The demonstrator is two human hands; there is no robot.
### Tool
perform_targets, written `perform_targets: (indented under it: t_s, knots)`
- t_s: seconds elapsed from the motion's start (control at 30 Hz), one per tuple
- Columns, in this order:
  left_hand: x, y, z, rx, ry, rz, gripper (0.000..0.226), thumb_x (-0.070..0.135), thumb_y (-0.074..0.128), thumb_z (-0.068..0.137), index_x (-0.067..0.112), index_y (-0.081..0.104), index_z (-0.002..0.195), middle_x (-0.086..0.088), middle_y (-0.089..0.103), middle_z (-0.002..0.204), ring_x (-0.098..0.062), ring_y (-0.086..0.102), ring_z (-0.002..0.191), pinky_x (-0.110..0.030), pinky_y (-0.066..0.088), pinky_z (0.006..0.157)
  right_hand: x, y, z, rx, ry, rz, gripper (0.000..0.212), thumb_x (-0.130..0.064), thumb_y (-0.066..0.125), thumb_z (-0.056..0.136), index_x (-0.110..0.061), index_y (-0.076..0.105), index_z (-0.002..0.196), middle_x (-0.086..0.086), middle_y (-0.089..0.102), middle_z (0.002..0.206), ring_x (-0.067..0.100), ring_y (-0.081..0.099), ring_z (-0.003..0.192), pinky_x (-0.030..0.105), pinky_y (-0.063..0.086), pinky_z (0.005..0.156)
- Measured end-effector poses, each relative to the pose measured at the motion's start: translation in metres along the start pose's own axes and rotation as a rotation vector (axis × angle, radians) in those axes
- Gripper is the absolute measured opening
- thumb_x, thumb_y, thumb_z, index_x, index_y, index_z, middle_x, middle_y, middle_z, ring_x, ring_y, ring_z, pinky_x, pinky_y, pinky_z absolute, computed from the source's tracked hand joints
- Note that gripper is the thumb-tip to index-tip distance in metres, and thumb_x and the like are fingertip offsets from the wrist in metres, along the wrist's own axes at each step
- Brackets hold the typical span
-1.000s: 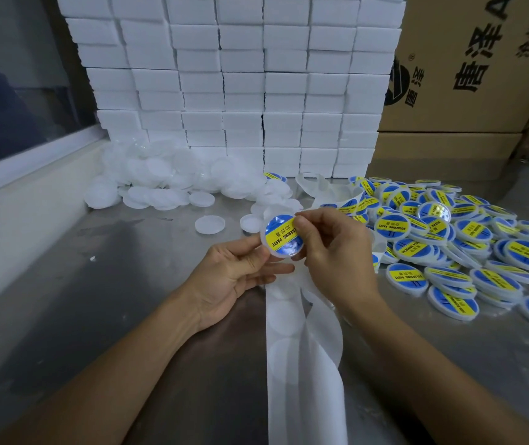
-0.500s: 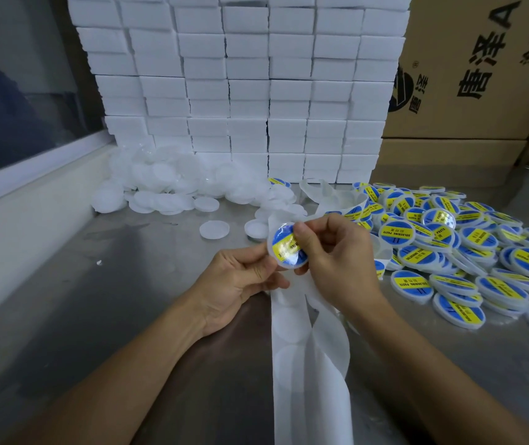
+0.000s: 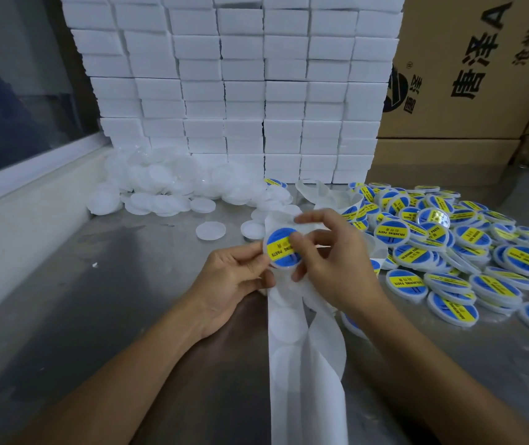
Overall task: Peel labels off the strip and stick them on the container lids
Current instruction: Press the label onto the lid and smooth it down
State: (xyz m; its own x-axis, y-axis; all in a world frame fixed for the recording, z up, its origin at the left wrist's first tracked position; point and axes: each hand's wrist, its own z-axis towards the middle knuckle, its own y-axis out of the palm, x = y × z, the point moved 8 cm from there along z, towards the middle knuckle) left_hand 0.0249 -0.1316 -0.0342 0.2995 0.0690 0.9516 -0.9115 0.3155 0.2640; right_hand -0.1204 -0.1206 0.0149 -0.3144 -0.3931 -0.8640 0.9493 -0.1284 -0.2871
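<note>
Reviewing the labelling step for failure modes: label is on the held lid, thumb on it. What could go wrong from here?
1. The right hand presses the label with only the thumb; an edge could stay lifted or wrinkled.
2. The left hand pinches just the rim of the lid; it might slip.
3. The spent strip trails under both hands and may snag.

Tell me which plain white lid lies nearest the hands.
The lone blank lid just beyond the left hand, beside the held labelled lid. The other loose one sits further left; the rest are piled against the white boxes.
</note>
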Motion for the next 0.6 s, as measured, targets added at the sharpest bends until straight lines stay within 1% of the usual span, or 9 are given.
perform_targets:
  t_s: [0.07, 0.1, 0.17, 0.23, 0.3, 0.37, 0.43, 0.53, 0.6]
  knots:
    - [0.000, -0.005, 0.002, 0.055, -0.025, -0.073, 0.037, 0.015, 0.056, 0.082, 0.002, 0.066, 0.115, -0.008, 0.067, 0.083, -0.013, 0.054, 0.060, -0.026, 0.053, 0.065, -0.002, 0.011, -0.002, -0.147, -0.028, -0.020, 0.031, -0.008, 0.065, 0.091, -0.029, 0.062, 0.113, 0.001, 0.068, 0.075, 0.015, 0.070, 0.055, 0.020, 0.050, 0.055]
    - [0.000, -0.007, 0.002, 0.072, -0.032, -0.087, 0.036, 0.018, 0.055, 0.083, 0.003, 0.066, 0.114, -0.008, 0.067, 0.080, -0.012, 0.053, 0.057, -0.026, 0.052, 0.064, -0.002, 0.015, -0.003, -0.199, -0.032, -0.051, 0.038, -0.008, 0.068, 0.088, -0.033, 0.062, 0.117, 0.000, 0.067, 0.077, 0.012, 0.070, 0.057, 0.018, 0.051, 0.056]
    - [0.000, -0.007, 0.002, 0.082, -0.035, -0.082, 0.029, 0.022, 0.054, 0.083, 0.007, 0.071, 0.102, -0.006, 0.065, 0.074, -0.011, 0.048, 0.055, -0.025, 0.051, 0.061, -0.002, 0.019, -0.003, -0.237, -0.017, -0.087, 0.043, -0.010, 0.074, 0.084, -0.039, 0.062, 0.113, -0.001, 0.068, 0.080, 0.011, 0.071, 0.059, 0.026, 0.057, 0.063]
    - [0.001, -0.006, 0.001, 0.094, -0.035, -0.083, 0.023, 0.023, 0.056, 0.081, 0.010, 0.075, 0.084, -0.006, 0.061, 0.069, -0.011, 0.042, 0.054, -0.024, 0.051, 0.059, -0.002, 0.019, -0.003, -0.248, 0.007, -0.044, 0.038, -0.011, 0.077, 0.082, -0.038, 0.062, 0.104, 0.000, 0.069, 0.075, 0.014, 0.072, 0.058, 0.031, 0.058, 0.062]
    - [0.001, -0.007, 0.001, 0.105, -0.031, -0.080, 0.020, 0.024, 0.059, 0.079, 0.012, 0.075, 0.074, -0.004, 0.056, 0.064, -0.010, 0.039, 0.052, -0.024, 0.050, 0.059, -0.002, 0.016, -0.001, -0.249, 0.010, 0.032, 0.030, -0.010, 0.074, 0.084, -0.033, 0.064, 0.100, -0.002, 0.068, 0.064, 0.020, 0.072, 0.057, 0.021, 0.049, 0.051]
    - [0.002, -0.006, 0.000, 0.100, -0.030, -0.069, 0.019, 0.023, 0.060, 0.079, 0.012, 0.074, 0.074, -0.002, 0.054, 0.060, -0.010, 0.038, 0.051, -0.024, 0.049, 0.060, -0.003, 0.013, 0.001, -0.223, -0.006, 0.073, 0.020, -0.011, 0.071, 0.087, -0.027, 0.067, 0.097, 0.002, 0.067, 0.059, 0.022, 0.071, 0.053, 0.015, 0.042, 0.047]
    - [0.002, -0.004, -0.001, 0.083, -0.027, -0.048, 0.020, 0.023, 0.060, 0.079, 0.011, 0.076, 0.075, -0.001, 0.055, 0.060, -0.009, 0.037, 0.051, -0.024, 0.048, 0.060, -0.005, 0.011, 0.001, -0.177, -0.033, 0.076, 0.005, -0.018, 0.068, 0.091, -0.022, 0.068, 0.091, 0.004, 0.068, 0.058, 0.022, 0.066, 0.045, 0.017, 0.042, 0.045]
    - [0.002, -0.001, -0.003, 0.051, -0.026, -0.018, 0.020, 0.021, 0.060, 0.080, 0.010, 0.077, 0.079, -0.002, 0.059, 0.062, -0.008, 0.041, 0.052, -0.024, 0.048, 0.062, -0.006, 0.008, 0.000, -0.096, -0.057, 0.063, 0.015, -0.027, 0.067, 0.091, -0.018, 0.066, 0.078, 0.007, 0.068, 0.056, 0.024, 0.059, 0.034, 0.021, 0.041, 0.040]
    - [0.002, -0.002, -0.002, 0.056, -0.030, -0.016, 0.021, 0.021, 0.060, 0.080, 0.009, 0.077, 0.081, -0.002, 0.064, 0.065, -0.009, 0.049, 0.055, -0.023, 0.050, 0.063, -0.005, 0.008, 0.000, -0.092, -0.043, 0.065, 0.017, -0.025, 0.064, 0.093, -0.016, 0.064, 0.079, 0.007, 0.069, 0.059, 0.024, 0.059, 0.035, 0.021, 0.041, 0.039]
